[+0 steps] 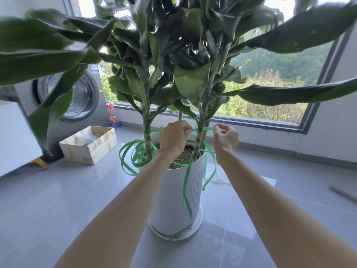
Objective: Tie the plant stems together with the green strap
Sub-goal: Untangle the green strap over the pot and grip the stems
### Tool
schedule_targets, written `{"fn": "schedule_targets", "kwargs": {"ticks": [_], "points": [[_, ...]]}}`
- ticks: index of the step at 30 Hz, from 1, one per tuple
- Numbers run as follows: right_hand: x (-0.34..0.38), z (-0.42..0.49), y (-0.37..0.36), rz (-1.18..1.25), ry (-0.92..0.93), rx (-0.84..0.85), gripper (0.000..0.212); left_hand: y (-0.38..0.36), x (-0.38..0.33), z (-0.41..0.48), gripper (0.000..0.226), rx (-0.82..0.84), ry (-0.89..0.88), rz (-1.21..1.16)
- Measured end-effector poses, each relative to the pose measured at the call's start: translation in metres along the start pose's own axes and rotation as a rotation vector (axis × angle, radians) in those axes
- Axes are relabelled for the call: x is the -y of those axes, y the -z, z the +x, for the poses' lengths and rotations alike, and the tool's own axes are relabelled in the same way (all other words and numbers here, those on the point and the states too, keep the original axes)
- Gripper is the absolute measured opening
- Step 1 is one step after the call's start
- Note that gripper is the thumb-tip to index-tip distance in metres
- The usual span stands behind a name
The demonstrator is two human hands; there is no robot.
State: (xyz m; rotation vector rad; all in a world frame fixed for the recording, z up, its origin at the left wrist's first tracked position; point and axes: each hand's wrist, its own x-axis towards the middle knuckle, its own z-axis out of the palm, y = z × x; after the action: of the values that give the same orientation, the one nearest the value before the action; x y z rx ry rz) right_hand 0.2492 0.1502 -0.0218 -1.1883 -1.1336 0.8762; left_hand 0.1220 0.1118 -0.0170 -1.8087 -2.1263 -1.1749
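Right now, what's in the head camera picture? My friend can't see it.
Left hand and right hand pinch a green strap around plant stems in a white pot; spare strap trails to the floor. A washing machine stands behind.

Both bare arms reach toward mid-frame; left hand (174, 139) and right hand (226, 140), fingers curled, each pinch the green strap (205, 129).

Bare forearms (123, 200), left hand (172, 139), right hand (226, 141)

two upright banded stems (146, 120), l and r, in white pot (170, 200). green strap (206, 129), thin, flat: wrapped round l stem, runs level to r stem; slack coils at l stem base, tail hangs down pot front.
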Motion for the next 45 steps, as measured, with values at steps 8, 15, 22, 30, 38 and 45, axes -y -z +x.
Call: {"fn": "schedule_targets", "kwargs": {"ticks": [8,15,22,30,38,45], "points": [[-0.001,-0.011,0.012,-0.435,0.009,0.147,0.031,0.013,0.006,-0.017,0.026,-0.027,0.055,0.032],[0.016,-0.029,0.025,-0.445,-0.171,0.322,0.032,0.038,0.018,-0.031,0.020,0.020,0.051,0.052],[0.021,-0.053,0.036,-0.341,-0.238,0.414,0.024,0.061,0.024,-0.042,0.019,0.081,0.180,-0.184],[0.038,-0.066,0.061,-0.069,-0.341,0.466,0.019,0.067,0.019,-0.064,0.022,0.191,0.134,-0.183],[0.044,-0.072,0.073,0.046,-0.491,0.409,0.027,0.063,0.010,-0.080,0.032,0.321,0.121,-0.165],[0.049,-0.074,0.085,0.537,-0.795,0.578,0.041,0.038,-0.008,-0.081,0.046,0.527,-0.079,0.017]]}}
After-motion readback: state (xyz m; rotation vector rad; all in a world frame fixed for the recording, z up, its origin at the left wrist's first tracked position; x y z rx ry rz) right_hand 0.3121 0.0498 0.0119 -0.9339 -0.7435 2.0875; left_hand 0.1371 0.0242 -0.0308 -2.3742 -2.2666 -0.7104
